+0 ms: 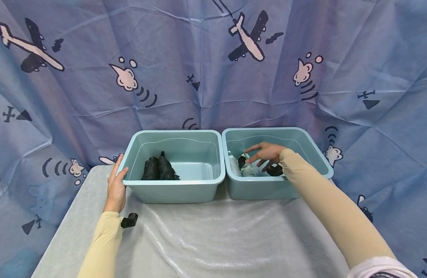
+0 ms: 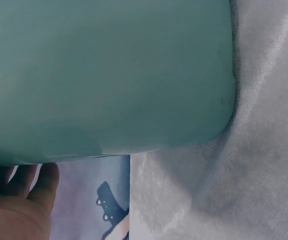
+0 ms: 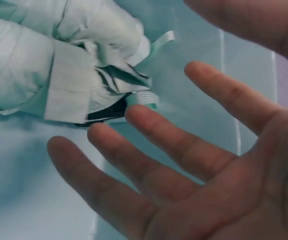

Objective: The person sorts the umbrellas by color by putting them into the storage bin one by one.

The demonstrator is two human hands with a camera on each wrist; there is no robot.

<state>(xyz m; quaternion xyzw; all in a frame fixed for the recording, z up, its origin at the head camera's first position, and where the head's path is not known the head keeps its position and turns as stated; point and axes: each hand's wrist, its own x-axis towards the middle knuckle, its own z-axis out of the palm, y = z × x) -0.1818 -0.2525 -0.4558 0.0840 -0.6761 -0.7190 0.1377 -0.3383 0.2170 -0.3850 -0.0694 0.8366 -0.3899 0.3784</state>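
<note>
My left hand (image 1: 116, 189) rests on the left end of the left light-green bin (image 1: 175, 183), with straight fingers touching its outside and the thumb at the rim. Two black rolled fabric bundles (image 1: 159, 168) lie side by side in that bin. Over the inside of the right light-green bin (image 1: 262, 189), my right hand (image 1: 270, 152) spreads its fingers and holds nothing. Just beyond those fingertips lie pale mint rolled fabric bundles (image 3: 19, 65), each wrapped with a band, with small strap ends showing. A dark object (image 1: 275, 170) sits below the right hand, partly hidden by it.
Both bins stand side by side on a table with a pale grey cloth (image 1: 199, 235). Behind them hangs a blue-purple curtain (image 1: 199, 69) printed with planes. A small black device (image 1: 129, 220) sits at the left wrist.
</note>
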